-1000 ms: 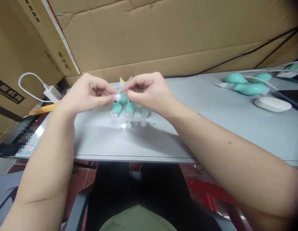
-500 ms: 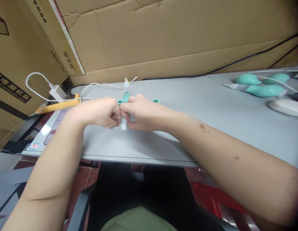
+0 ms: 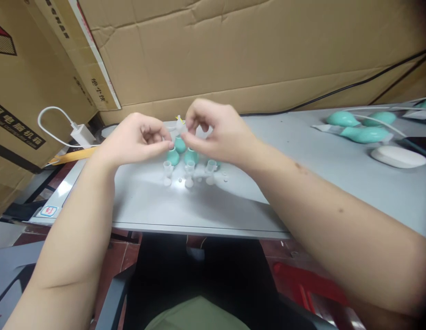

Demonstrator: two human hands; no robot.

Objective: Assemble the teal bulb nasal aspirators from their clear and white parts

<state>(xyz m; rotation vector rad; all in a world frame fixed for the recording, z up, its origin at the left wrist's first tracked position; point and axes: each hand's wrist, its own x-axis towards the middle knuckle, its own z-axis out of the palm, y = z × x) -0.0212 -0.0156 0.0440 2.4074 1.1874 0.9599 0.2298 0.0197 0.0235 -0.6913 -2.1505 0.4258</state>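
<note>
My left hand [image 3: 139, 140] has its fingers curled, with thumb and forefinger tips close together at the top of a small green bulb [image 3: 172, 158]; anything between them is too small to make out. Over a second green bulb [image 3: 191, 158], my right hand [image 3: 216, 130] is half curled, thumb and forefinger slightly apart, with nothing visible between them. A third green bulb [image 3: 180, 145] stands behind, topped by a translucent white nozzle [image 3: 179, 124]. In front lie translucent plastic cups [image 3: 168, 167] in a row, with white round pieces [image 3: 189, 183] and tiny clear discs near them.
On the right of the grey table [image 3: 199, 211] lie several green bulbs [image 3: 366, 134] and a white rounded case [image 3: 398, 156]. A white charger [image 3: 82, 136] with a cable is at the left. Cardboard [image 3: 233, 59] walls the back.
Both hands have lifted away from the small clear parts toward the green bulbs behind and have moved apart. The row of cups and discs now shows. The view has shifted slightly.
</note>
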